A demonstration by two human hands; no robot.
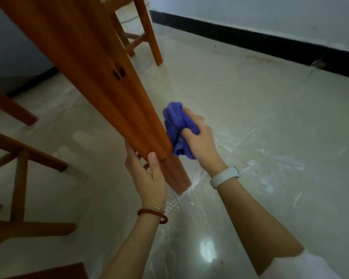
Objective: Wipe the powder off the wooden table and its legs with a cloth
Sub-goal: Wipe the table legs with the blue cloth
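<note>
Nearest to the camera are the two bare forearms of the person. The left wrist carries a bracelet of dark red beads (152,213), the right wrist a pale smooth band (226,176).

The left hand (147,174) grips the lower part of the table leg (129,109): its fingers (133,158) wrap behind the wood and the thumb presses on the front. The right hand (199,141) is clenched on a bunched blue-purple cloth (176,125), which looks soft and crumpled, and presses it against the right side of the same leg, a little above the foot.

The leg is made of orange-brown wood with a smooth, slightly glossy finish and long rounded grooves along its length. It appears clean where it can be seen, so the wiping of this leg seems far along; only the foot, just below the hands, may need more. The top of the counter is not in view, so one cannot tell if it is done.

The floor (260,121) is pale, shiny tile, and white powder smears lie around the foot of the leg and to the right.

Farther away stand wooden stools (143,35) with plain bars, and behind them a light wall with a black skirting (250,37).
</note>
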